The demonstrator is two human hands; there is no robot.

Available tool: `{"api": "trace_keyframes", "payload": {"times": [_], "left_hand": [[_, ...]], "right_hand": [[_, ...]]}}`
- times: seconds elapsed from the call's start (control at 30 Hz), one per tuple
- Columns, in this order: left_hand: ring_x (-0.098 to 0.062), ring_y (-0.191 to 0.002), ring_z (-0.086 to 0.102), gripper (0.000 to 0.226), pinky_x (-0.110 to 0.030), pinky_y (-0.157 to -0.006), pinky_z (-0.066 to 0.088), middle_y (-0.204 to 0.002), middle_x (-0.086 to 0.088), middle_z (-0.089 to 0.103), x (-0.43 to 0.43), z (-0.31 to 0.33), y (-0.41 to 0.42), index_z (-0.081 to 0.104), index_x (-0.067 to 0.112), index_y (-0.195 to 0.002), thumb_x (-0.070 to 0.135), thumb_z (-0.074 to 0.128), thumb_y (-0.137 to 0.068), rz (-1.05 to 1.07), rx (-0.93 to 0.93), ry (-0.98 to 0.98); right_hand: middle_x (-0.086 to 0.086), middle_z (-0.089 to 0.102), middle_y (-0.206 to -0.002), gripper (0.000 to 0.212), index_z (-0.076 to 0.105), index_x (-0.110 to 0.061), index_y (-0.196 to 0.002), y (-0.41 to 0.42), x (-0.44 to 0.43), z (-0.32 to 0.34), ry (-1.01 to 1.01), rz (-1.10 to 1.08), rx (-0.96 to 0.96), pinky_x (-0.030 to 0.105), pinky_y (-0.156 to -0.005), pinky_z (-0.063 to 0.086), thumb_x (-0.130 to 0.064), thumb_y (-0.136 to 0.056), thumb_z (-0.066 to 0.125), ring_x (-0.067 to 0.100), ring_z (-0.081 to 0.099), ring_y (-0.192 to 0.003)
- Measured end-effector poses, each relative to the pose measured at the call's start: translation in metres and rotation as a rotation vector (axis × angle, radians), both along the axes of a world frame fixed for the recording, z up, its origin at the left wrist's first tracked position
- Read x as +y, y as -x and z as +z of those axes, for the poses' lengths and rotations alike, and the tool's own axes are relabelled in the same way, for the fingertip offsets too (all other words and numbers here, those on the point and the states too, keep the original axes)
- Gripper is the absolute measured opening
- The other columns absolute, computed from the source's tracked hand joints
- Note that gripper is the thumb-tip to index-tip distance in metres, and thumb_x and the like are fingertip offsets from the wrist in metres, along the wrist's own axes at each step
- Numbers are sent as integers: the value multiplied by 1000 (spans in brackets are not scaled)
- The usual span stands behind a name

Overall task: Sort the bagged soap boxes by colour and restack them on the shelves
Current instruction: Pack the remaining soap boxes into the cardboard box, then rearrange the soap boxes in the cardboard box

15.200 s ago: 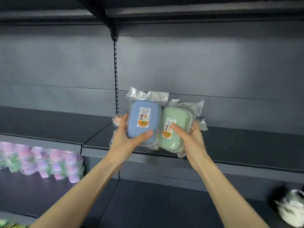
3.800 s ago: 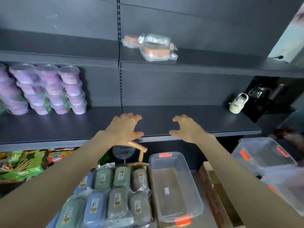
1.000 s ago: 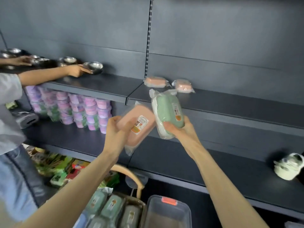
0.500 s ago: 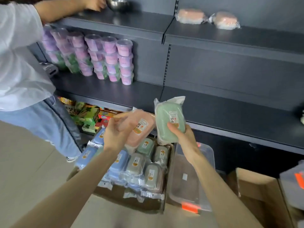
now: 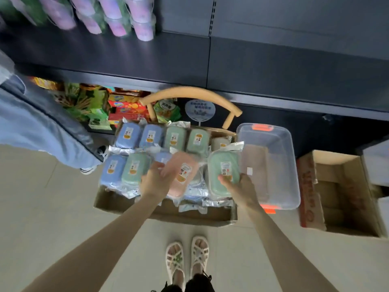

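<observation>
Head camera, looking straight down: the left hand [image 5: 156,180] grips a bagged pink soap box [image 5: 183,175] by its near-left edge, fingers wrapped over the wrapper, label up. The right hand [image 5: 237,186] pinches a bagged green soap box [image 5: 223,171] at its lower corner, thumb on top just under the label. Both boxes hover just above the cardboard carton [image 5: 164,213] on the floor, one colour per hand, which looks like the sorting itself: each is held flat with the label showing so its colour reads at a glance. Below them the carton is packed with more bagged boxes lying face up, blue ones [image 5: 128,134] at the left and green ones [image 5: 174,138] beside them, so most of the stock is not yet shelved. A clear plastic bin [image 5: 280,165] with orange clips sits touching the carton's right side, probably a spare holder. The dark shelf [image 5: 273,70] runs across the top, bare on this stretch, with purple tubs [image 5: 117,17] blurred at its far left. Another person's jeans leg [image 5: 31,123] stands at the left, near the carton
</observation>
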State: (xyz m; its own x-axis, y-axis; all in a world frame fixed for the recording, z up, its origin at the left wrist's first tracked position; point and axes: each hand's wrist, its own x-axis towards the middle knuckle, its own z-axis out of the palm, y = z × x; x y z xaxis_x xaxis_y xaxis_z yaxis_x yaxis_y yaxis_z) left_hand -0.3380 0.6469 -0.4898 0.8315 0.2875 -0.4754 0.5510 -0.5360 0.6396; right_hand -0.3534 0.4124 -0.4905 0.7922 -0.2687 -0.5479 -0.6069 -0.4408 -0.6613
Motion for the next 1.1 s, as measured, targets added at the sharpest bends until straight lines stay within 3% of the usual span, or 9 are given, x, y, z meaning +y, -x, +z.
{"api": "trace_keyframes", "payload": {"times": [0.2,0.4,0.57,0.73,0.9,1.1], "left_hand": [[-34,-105,58,57,-42,-89,47,-113,-14,63,-9,-49,-24,52,10,-120,55,58,-85,-74,47,-32],[-35,-95,58,53,-36,-73,40,-102,-13,61,-24,-86,-61,51,8,-104,57,56,-86,-158,-13,-112],[-32,-109,48,58,-43,-90,37,-110,-13,59,-32,-106,-63,52,7,-107,62,51,-86,-235,-10,-263],[-35,-114,46,59,-48,-97,38,-118,-14,52,-29,-111,-57,53,5,-111,59,53,-86,-224,34,-209],[-36,-102,55,56,-45,-84,46,-111,-14,54,-28,-99,-65,45,7,-112,55,56,-86,-293,53,-183],[-35,-119,50,67,-44,-93,43,-133,-16,48,-24,-83,-70,32,9,-142,55,43,-93,-574,156,-260]], "right_hand": [[12,55,-118,75,47,-5,-126,-16,-1,-55,150,71,130,43,-95,45,-58,-78,68,33,53,-112],[11,41,-133,87,34,-8,-141,-48,-3,-105,172,145,180,37,-97,41,-63,-80,62,28,44,-120],[7,37,-146,91,25,-14,-145,-57,2,-126,120,104,140,40,-102,39,-59,-78,68,29,41,-131],[3,40,-144,87,26,-20,-145,-57,-2,-131,118,183,135,44,-104,38,-60,-79,67,27,42,-131],[6,29,-153,96,13,-22,-151,-55,0,-129,168,245,245,50,-108,37,-62,-80,64,33,37,-136],[8,22,-157,100,11,-17,-152,-63,-4,-110,255,383,335,49,-113,29,-50,-79,71,35,27,-141]]}}
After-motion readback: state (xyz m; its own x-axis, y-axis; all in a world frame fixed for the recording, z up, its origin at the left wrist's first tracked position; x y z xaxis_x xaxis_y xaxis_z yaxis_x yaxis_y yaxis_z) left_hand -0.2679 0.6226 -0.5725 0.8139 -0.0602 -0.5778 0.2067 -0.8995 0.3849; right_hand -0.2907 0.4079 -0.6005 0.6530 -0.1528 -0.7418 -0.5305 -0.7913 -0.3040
